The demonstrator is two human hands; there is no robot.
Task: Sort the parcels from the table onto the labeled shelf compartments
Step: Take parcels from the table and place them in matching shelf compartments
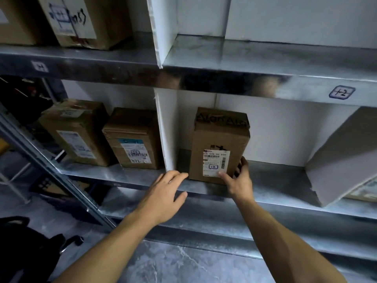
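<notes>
A brown cardboard parcel (219, 139) with a white barcode label stands upright in the middle shelf compartment, just right of a white divider (166, 129). My right hand (239, 178) grips its lower right corner, thumb on the label and fingers round the side. My left hand (165, 193) hovers flat and open over the metal shelf edge (275, 193), its fingertips near the parcel's lower left corner, holding nothing. The shelf rail above carries a handwritten label (342, 91).
Two more brown parcels (75, 129) (132, 137) stand in the compartment to the left. A tilted white divider panel (342, 156) leans at the right. Boxes (79, 19) sit on the upper shelf. A black chair (26, 248) is at lower left.
</notes>
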